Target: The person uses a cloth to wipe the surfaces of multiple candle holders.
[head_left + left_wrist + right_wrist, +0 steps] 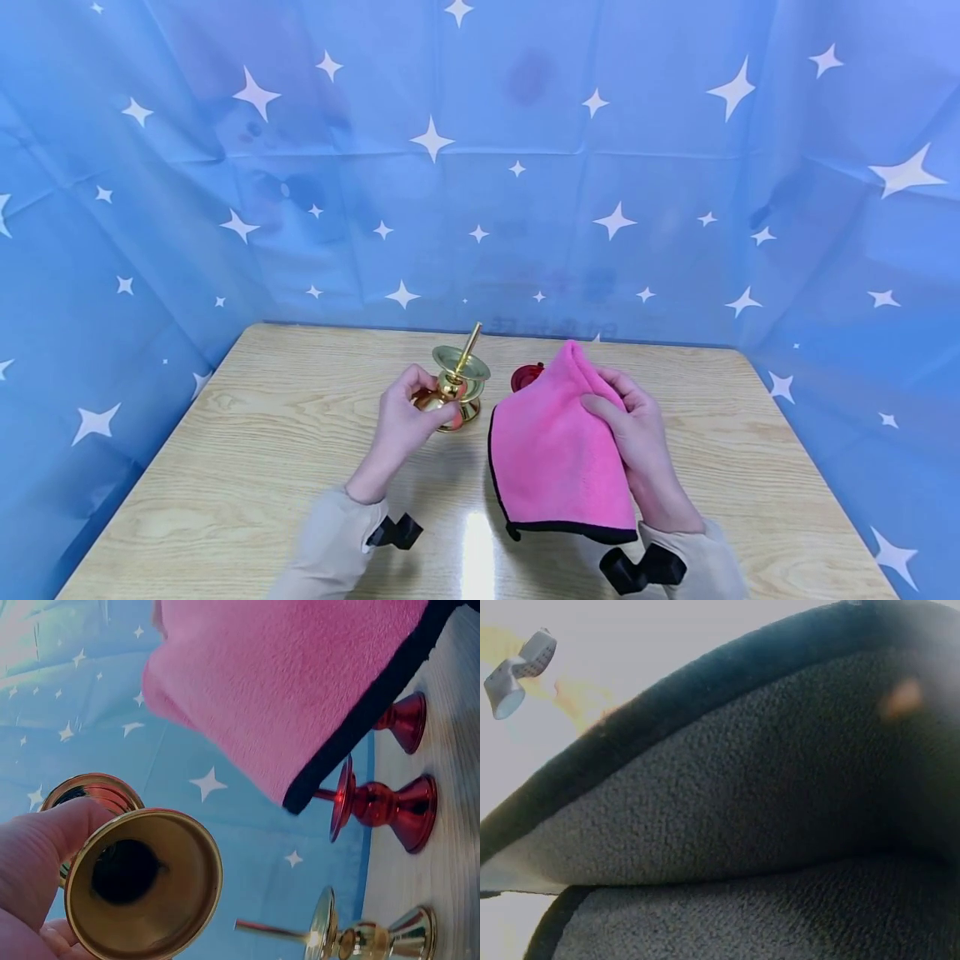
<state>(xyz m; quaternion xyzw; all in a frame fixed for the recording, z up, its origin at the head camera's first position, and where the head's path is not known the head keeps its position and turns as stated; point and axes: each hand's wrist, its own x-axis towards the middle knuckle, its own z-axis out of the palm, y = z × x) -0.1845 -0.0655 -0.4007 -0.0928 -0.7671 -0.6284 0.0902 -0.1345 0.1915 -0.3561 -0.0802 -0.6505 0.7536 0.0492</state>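
Observation:
My left hand (pixel 405 412) grips a shiny gold candlestick (pixel 184 900), tilted so that its hollow flared base faces the left wrist camera. Beside it, a second gold candlestick (pixel 367 941) with a thin spike stands upright on the table; the two overlap in the head view. A pink cloth (pixel 558 450) with black edging hangs from my right hand (pixel 637 429), pinched with the thumb in front and the other fingers mostly hidden behind. The cloth's folds, dark and close, fill most of the right wrist view.
Two red candlesticks stand on the wooden table (pixel 247 467), a nearer one (pixel 375 804) and another one (pixel 409 724) partly behind the cloth. A blue curtain (pixel 517 192) with white stars hangs behind the table. Black devices sit on both wrists.

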